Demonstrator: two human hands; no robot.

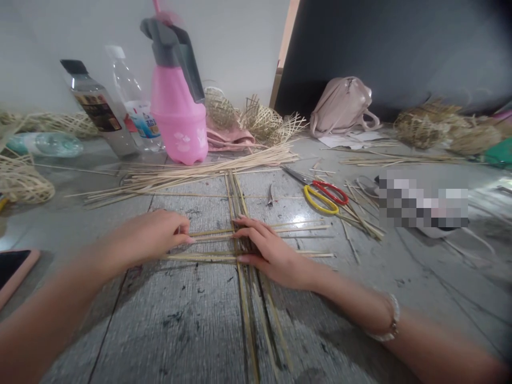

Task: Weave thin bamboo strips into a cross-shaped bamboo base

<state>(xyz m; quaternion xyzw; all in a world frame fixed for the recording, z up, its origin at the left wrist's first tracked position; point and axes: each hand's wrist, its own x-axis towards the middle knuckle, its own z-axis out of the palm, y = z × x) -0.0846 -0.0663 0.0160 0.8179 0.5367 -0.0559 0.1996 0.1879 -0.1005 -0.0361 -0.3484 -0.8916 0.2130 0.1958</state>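
Observation:
Several long bamboo strips (250, 314) run lengthwise away from me on the grey table, and shorter strips (208, 258) cross them from left to right. With thumb and fingers pinched together, my left hand (158, 234) holds the left end of a crosswise bamboo strip (210, 233). My right hand (276, 253) rests over the crossing, its fingers stretched out and pressing on the strips. That palm hides part of the crossing. A bracelet (392, 319) circles my right wrist.
Behind lies a bundle of bamboo strips (208, 173), with a pink spray bottle (179, 117) beyond it. Scissors (320, 192) and a small dark pointed piece (270, 196) lie right of centre. A phone (16, 272) is at left, a bag (342, 109) at back, woven pieces (264, 120) around.

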